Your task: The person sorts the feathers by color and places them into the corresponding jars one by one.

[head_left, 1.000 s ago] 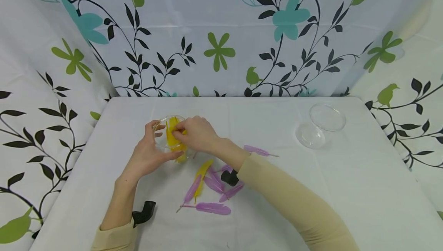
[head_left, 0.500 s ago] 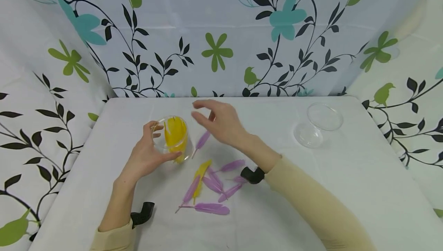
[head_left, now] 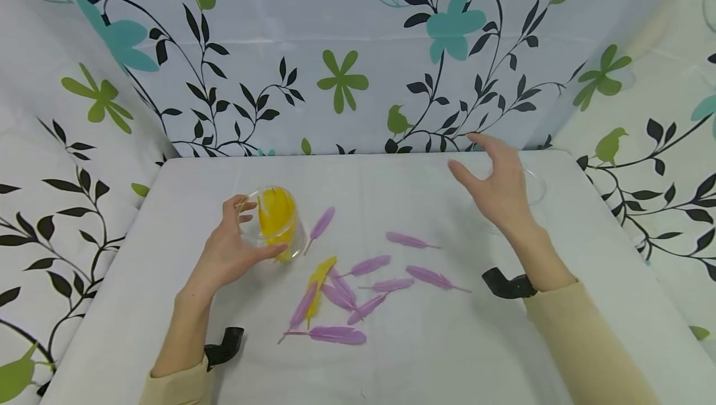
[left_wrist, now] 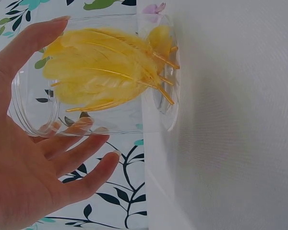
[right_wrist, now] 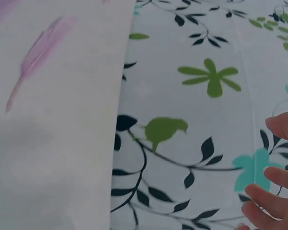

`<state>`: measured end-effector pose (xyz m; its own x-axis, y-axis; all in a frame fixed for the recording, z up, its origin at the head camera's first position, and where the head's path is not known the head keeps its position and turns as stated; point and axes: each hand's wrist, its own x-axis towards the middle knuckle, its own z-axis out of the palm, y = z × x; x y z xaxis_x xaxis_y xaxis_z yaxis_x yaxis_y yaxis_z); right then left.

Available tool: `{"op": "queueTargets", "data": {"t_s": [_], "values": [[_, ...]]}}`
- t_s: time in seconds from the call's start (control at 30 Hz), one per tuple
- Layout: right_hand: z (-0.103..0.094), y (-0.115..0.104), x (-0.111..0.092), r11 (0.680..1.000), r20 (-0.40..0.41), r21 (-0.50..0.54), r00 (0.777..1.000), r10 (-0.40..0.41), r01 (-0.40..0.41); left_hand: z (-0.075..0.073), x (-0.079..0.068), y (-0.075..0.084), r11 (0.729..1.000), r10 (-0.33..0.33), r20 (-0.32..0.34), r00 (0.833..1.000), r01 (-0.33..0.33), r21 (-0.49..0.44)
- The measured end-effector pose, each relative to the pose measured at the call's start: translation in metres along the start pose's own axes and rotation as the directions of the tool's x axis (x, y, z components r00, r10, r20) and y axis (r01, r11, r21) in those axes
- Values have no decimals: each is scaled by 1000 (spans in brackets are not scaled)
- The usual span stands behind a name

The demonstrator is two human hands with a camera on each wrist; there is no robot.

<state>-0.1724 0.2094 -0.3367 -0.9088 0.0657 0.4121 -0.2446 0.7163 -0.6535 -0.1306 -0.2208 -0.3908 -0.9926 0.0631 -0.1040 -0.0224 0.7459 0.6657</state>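
Grips clear jar (left_wrist: 117, 122) in left hand (head_left: 224, 257) at 10 o'clock from the center of white table (head_left: 425, 355). Sets thumb along jar's 6 o'clock side and wraps curled fingers around its 10 o'clock side. Holds jar upright, with yellow feathers (left_wrist: 98, 69) inside, quills toward base. Extends right hand (head_left: 498, 191) above table at 2 o'clock, with thumb and fingers spread well apart. Partly hides clear container (head_left: 544, 187) behind right hand, with thin rim visible at hand's 3 o'clock side; cannot tell contact. Shows loose yellow feather (head_left: 321, 281) on table at 5 o'clock from jar, overlapped by purple feather. Shows further purple feathers (head_left: 337, 335) scattered from 3 to 5 o'clock from jar. Includes beige sleeves (head_left: 587, 343), black wrist mounts (head_left: 509, 284) and, at 12 o'clock, leaf-patterned cloth (head_left: 279, 13).
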Motion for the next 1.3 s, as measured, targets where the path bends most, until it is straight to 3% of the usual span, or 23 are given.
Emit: {"op": "queueTargets", "data": {"t_s": [0.23,0.4,0.57,0.73,1.03,1.3], "values": [[-19,56,-19,981,-78,-96,983,164,-171,0,0,-2,1000,0,-5,1000,0,-13],[-22,78,-27,947,-30,-83,950,310,-312,-1,0,-1,1000,-3,-10,1000,2,-9],[-18,87,-31,929,5,-26,929,370,-370,-1,-1,0,1000,-6,-19,1000,6,-7],[-14,86,-34,934,0,31,935,355,-355,-1,-1,0,1000,-1,-31,1000,1,2],[-10,70,-48,958,105,91,959,262,-272,0,-1,2,1000,4,-52,999,-2,30],[-6,58,-55,968,157,79,962,225,-240,2,-1,3,999,2,-56,998,0,34]]}}
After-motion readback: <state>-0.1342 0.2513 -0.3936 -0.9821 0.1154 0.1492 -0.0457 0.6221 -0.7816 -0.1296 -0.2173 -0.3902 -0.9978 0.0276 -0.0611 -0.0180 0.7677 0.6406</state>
